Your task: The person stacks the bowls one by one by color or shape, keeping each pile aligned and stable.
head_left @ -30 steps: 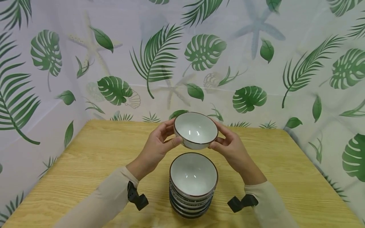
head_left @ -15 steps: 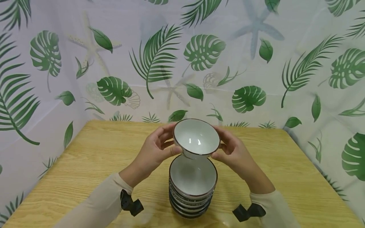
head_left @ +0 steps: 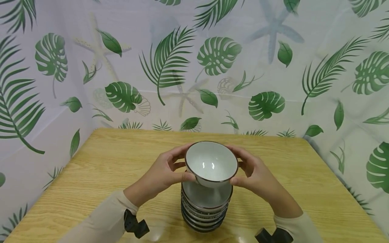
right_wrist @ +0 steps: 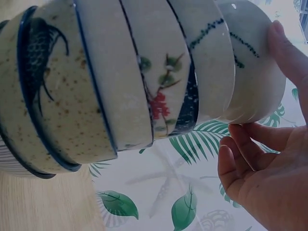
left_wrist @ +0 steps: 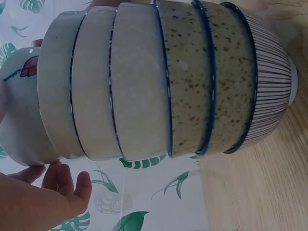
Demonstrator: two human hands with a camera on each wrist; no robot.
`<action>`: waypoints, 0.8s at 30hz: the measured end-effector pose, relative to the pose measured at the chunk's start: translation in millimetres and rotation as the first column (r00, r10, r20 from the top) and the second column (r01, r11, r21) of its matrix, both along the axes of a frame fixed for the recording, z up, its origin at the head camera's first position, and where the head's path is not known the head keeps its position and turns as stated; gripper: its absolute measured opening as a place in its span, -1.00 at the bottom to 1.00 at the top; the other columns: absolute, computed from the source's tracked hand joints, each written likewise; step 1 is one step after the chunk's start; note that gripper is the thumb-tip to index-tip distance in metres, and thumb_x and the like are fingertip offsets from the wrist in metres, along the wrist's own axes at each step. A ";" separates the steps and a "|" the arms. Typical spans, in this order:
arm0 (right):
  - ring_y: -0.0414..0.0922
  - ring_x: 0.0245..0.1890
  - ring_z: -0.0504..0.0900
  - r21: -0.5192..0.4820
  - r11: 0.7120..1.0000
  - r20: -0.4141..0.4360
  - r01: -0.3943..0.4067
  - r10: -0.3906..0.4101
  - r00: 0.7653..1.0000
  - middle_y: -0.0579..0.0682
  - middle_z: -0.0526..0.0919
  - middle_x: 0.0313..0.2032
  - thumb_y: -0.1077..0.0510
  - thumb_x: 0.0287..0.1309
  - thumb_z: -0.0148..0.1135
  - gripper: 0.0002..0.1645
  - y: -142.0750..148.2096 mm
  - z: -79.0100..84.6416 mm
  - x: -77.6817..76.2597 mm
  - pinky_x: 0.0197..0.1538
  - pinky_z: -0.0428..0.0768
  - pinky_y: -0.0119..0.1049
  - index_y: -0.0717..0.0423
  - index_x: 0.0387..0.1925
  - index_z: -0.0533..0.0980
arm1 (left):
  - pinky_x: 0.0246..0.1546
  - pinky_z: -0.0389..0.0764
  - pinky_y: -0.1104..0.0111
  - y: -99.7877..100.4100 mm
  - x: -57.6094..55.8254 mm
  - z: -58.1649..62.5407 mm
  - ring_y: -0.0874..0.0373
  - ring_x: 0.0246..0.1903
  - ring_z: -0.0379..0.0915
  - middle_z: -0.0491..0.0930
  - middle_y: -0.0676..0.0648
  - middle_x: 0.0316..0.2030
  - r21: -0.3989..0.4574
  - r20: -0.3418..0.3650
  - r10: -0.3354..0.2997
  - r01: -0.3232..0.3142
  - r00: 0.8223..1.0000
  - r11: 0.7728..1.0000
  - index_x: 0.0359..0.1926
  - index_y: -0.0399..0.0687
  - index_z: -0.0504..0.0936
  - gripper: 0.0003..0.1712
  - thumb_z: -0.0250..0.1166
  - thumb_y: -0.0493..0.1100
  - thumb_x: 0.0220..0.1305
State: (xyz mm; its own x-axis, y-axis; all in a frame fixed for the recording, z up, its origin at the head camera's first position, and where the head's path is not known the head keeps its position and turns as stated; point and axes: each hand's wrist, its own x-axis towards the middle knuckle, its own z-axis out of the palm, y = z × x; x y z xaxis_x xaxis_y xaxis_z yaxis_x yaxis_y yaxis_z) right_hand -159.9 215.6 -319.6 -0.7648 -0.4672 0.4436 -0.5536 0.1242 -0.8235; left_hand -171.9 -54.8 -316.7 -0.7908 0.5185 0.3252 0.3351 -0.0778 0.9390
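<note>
A white bowl (head_left: 211,160) with a thin brown rim is held between both hands over a stack of bowls (head_left: 204,216). My left hand (head_left: 162,172) grips its left side, thumb near the rim. On the opposite side my right hand (head_left: 256,173) holds it the same way. The held bowl hides the back of the stack's top bowl; whether its base touches that bowl I cannot tell. In the left wrist view the speckled bowls (left_wrist: 185,77) have blue rims, and a striped bowl (left_wrist: 272,77) is lowest. A dark fish (right_wrist: 43,57) decorates one bowl in the right wrist view.
The stack stands on a wooden table (head_left: 121,152) near its front edge. Behind and beside the table hangs a white cloth (head_left: 225,20) printed with green leaves and starfish. A black wrist device (head_left: 135,224) sits on each sleeve.
Both hands have brought the white bowl down and nearer to me, from beyond the stack to over it. The stack has stayed in place.
</note>
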 end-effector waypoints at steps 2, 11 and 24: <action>-0.02 0.12 0.31 0.003 1.000 -0.021 -0.002 0.002 1.000 0.10 0.36 0.16 -0.08 -0.04 0.36 -0.07 0.2 -0.5 2.4 0.02 0.43 -0.26 0.21 0.31 0.23 | 0.12 0.34 0.19 -0.9 1.5 -1.3 0.09 0.12 0.27 0.37 -0.06 0.16 -0.015 -0.021 -0.007 0.007 1.000 1.000 0.33 -0.10 0.28 0.03 0.46 0.12 -0.19; -0.02 0.14 0.29 -0.001 1.000 -0.028 0.017 -0.017 0.999 0.09 0.34 0.17 0.04 -0.08 0.42 -0.10 -3.9 -4.6 16.8 0.02 0.45 -0.24 0.19 0.29 0.26 | 0.15 0.30 0.20 -4.0 5.6 -7.6 0.18 0.19 0.21 0.35 0.04 0.22 -0.056 -0.055 -0.018 0.014 0.998 0.998 0.32 -0.05 0.31 -0.03 0.47 0.07 -0.17; -0.02 0.16 0.25 -0.021 0.999 -0.033 0.037 -0.037 0.999 0.10 0.31 0.16 0.16 -0.14 0.45 -0.10 -6.6 -16.2 26.7 0.06 0.40 -0.25 0.19 0.27 0.27 | 0.17 0.29 0.19 -8.7 11.1 -15.0 0.20 0.22 0.17 0.33 0.05 0.23 -0.071 -0.043 -0.030 0.027 0.999 0.997 0.32 -0.04 0.30 -0.04 0.49 0.01 -0.15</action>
